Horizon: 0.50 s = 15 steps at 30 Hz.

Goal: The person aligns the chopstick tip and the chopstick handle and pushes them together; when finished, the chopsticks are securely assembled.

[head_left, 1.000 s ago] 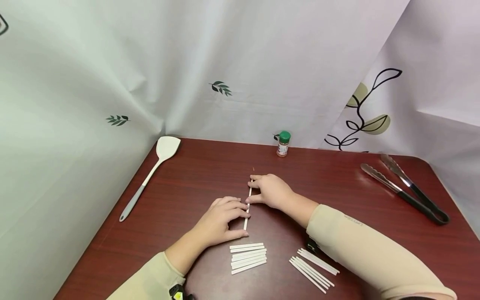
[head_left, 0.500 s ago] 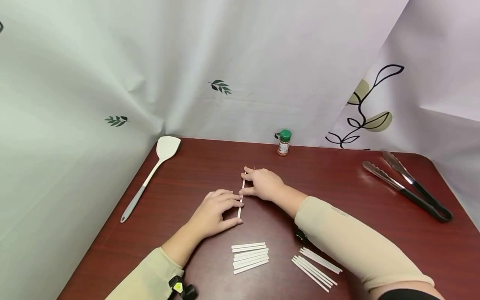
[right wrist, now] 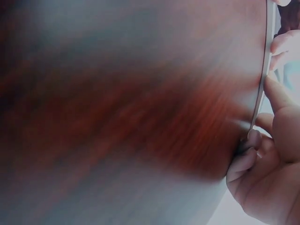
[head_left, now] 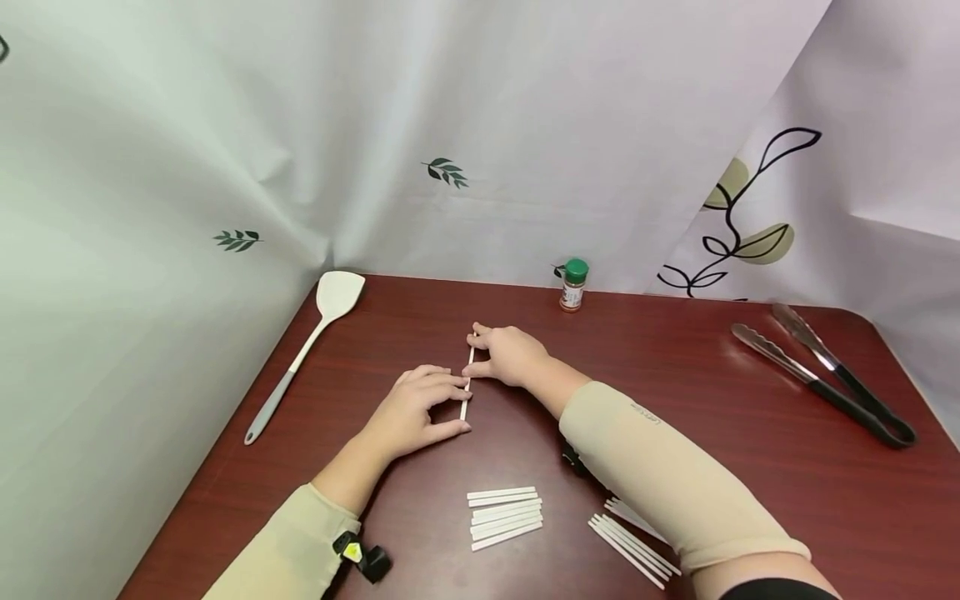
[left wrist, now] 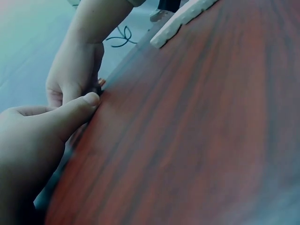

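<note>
A thin white stick [head_left: 464,410] lies on the brown table, pointing away from me, and both hands hold it from either side. My left hand [head_left: 408,412] has its thumb at the near end and its fingertips along the middle. From the right, my right hand [head_left: 510,354] keeps its thumb near the middle and its fingers at the far end. In the right wrist view the stick [right wrist: 267,61] runs as a narrow pale strip past the fingertips of both hands. The left wrist view shows the left thumb [left wrist: 82,108], while the fingers behind it are hidden.
Nearer me lies a group of several white sticks [head_left: 504,518]. More sticks [head_left: 633,550] lie to its right, partly under the right sleeve. A white spatula [head_left: 339,293] is at the left, a green-capped spice jar [head_left: 573,287] at the back, and metal tongs [head_left: 840,392] at the right.
Both hands have slid left and a little away from me, carrying the white stick with them. The right sleeve now covers part of the right-hand sticks.
</note>
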Available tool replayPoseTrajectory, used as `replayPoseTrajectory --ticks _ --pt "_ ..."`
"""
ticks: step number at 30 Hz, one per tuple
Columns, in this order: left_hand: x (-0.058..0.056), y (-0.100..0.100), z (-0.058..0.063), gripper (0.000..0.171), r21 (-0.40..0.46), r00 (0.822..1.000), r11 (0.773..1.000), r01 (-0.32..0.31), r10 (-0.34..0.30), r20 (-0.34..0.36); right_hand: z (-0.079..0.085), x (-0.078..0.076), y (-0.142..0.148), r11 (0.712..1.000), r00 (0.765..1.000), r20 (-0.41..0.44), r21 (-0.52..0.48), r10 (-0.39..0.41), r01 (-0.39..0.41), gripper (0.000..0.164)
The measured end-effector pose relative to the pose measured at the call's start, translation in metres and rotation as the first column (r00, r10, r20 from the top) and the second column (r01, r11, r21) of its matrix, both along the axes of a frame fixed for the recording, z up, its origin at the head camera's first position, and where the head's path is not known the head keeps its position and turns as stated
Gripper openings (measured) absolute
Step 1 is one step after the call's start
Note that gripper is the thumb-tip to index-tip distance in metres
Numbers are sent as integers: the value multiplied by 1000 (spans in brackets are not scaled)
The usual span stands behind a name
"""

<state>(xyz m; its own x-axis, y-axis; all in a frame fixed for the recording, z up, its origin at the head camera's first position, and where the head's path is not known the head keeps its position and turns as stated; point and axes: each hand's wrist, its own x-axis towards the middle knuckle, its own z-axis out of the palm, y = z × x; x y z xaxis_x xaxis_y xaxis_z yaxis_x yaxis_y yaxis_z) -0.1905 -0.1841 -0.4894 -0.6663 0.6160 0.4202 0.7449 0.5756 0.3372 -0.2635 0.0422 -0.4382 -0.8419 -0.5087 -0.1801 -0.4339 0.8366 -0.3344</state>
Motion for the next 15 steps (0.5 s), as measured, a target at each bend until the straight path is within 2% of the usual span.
replayPoseTrajectory --ticks 11,15 --pt "-3 -2 -2 42 48 1000 998 29 -29 -11 -2 0 0 1000 1000 -12 -6 -1 1 73" --pt "-3 -2 -2 43 65 1000 998 25 -24 -16 -4 1 5 998 1000 -7 -67 -4 3 77"
